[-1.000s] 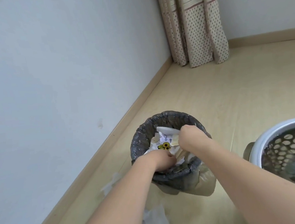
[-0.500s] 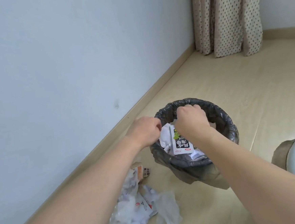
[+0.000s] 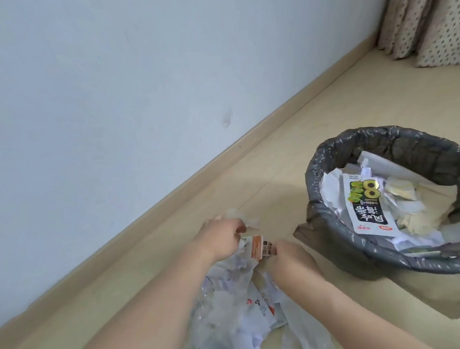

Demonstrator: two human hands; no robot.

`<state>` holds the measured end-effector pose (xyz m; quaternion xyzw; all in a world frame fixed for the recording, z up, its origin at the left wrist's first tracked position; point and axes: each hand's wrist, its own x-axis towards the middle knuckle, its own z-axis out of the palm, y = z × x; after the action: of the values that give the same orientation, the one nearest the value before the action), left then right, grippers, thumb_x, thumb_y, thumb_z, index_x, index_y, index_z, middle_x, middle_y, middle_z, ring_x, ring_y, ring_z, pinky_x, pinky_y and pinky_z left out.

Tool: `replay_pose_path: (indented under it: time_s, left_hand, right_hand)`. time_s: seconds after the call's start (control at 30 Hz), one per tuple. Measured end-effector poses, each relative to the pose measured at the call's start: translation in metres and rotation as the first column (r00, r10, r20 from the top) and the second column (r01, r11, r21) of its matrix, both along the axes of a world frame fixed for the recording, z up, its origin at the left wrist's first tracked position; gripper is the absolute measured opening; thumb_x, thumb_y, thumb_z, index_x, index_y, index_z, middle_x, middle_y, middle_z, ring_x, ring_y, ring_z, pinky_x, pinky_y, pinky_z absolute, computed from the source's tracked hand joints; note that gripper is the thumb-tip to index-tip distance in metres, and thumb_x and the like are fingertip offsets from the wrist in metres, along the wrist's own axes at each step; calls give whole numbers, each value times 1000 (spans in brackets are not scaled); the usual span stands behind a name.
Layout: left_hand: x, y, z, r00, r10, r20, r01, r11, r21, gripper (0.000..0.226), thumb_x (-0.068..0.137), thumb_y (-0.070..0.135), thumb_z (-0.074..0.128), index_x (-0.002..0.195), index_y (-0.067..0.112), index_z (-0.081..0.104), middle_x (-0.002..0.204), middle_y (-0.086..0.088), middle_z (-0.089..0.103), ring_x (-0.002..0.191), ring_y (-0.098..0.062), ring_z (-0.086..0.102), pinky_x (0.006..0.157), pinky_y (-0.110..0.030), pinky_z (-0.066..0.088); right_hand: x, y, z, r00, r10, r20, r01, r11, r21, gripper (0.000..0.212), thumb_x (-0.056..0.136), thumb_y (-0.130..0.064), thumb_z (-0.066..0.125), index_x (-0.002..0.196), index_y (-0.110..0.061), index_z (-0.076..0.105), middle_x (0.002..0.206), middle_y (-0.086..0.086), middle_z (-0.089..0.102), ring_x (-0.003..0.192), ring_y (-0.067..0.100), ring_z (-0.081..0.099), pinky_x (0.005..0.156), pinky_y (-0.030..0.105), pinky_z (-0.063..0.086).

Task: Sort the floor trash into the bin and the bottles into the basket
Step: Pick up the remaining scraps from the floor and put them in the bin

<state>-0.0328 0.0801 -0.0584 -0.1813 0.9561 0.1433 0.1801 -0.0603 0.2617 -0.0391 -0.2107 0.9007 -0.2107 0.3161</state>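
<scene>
From my head view, the bin (image 3: 394,246) stands on the floor (image 3: 315,118) to my right, near enough that I can gather and drop without getting up; its dark liner holds paper and a printed wrapper (image 3: 366,207). The trash pile (image 3: 234,311) of wrappers and clear plastic lies under my forearms. My left hand (image 3: 223,238) is curled, pinching thin plastic at the pile's far edge. My right hand (image 3: 290,255) touches a small orange carton (image 3: 259,247); I cannot tell whether its fingers clamp it. No basket or bottles show here.
</scene>
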Motion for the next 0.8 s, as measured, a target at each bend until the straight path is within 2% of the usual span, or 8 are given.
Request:
replay_pose_path:
  time_s: [0.07, 0.17, 0.27, 0.37, 0.43, 0.57, 0.67, 0.8]
  left_hand:
    - [-10, 2, -18, 1000, 8, 15, -8, 1000, 19, 40, 93, 25, 42, 128, 41, 53, 130, -2, 54, 124, -31, 40, 102, -37, 33]
    - [-20, 5, -38, 999, 5, 39, -6, 1000, 29, 42, 95, 24, 42, 132, 44, 50, 130, 0, 43, 122, -33, 31, 107, -35, 29]
    - [-24, 3, -46, 997, -57, 57, 56, 998, 5, 41, 92, 20, 41, 126, 40, 54, 126, 2, 50, 121, -31, 31, 103, -37, 27]
    - [-20, -12, -55, 998, -62, 29, 63, 998, -9, 40, 88, 16, 42, 117, 37, 57, 118, 3, 56, 121, -27, 35, 95, -36, 24]
    - [-13, -21, -57, 998, -27, -52, 27, 1000, -1, 47, 84, 10, 43, 122, 36, 55, 125, 5, 53, 122, -24, 35, 95, -35, 23]
    - [-2, -44, -61, 978, 78, -192, -99, 990, -104, 59, 83, 6, 43, 135, 34, 46, 140, 6, 42, 126, -23, 33, 94, -35, 23]
    - [-3, -59, -68, 978, 126, -167, -149, 979, -135, 56, 91, 15, 44, 142, 36, 37, 145, 6, 41, 129, -25, 34, 99, -37, 24]
    - [-10, -60, -75, 990, 7, -142, -40, 972, -231, 50, 96, 25, 41, 144, 41, 35, 140, 6, 45, 126, -24, 36, 99, -40, 22]
  right_hand:
    - [-5, 2, -24, 997, -71, -32, 72, 997, 25, 29, 92, -14, 41, 118, -18, 55, 124, 4, 57, 112, 25, 56, 87, 29, 46]
    - [-14, -7, -56, 990, -108, -89, 105, 994, -36, 33, 94, -19, 45, 126, -12, 50, 129, 10, 53, 118, 29, 52, 88, 33, 45]
    - [-22, -24, -75, 991, -100, -89, 94, 993, -78, 46, 94, -32, 51, 136, -15, 43, 132, 12, 44, 120, 32, 49, 93, 37, 44]
    - [-26, -41, -89, 991, -56, -125, 53, 998, -31, 42, 92, -34, 54, 131, -20, 46, 126, 9, 41, 115, 32, 48, 92, 38, 45]
    - [-27, -48, -96, 987, -46, -151, 45, 999, -8, 34, 91, -34, 58, 120, -20, 50, 122, 7, 40, 113, 31, 46, 90, 36, 45]
    - [-29, -59, -102, 989, -92, -118, 92, 996, -9, 15, 89, -29, 58, 101, -22, 53, 117, 5, 42, 113, 29, 45, 91, 35, 44]
    - [-33, -67, -104, 992, -100, -74, 98, 995, -24, 24, 89, -22, 55, 112, -21, 49, 123, 5, 41, 115, 29, 44, 90, 35, 43]
    - [-34, -72, -105, 997, -67, -49, 66, 998, -22, 32, 88, -22, 55, 119, -24, 48, 125, 5, 39, 114, 29, 45, 88, 34, 42]
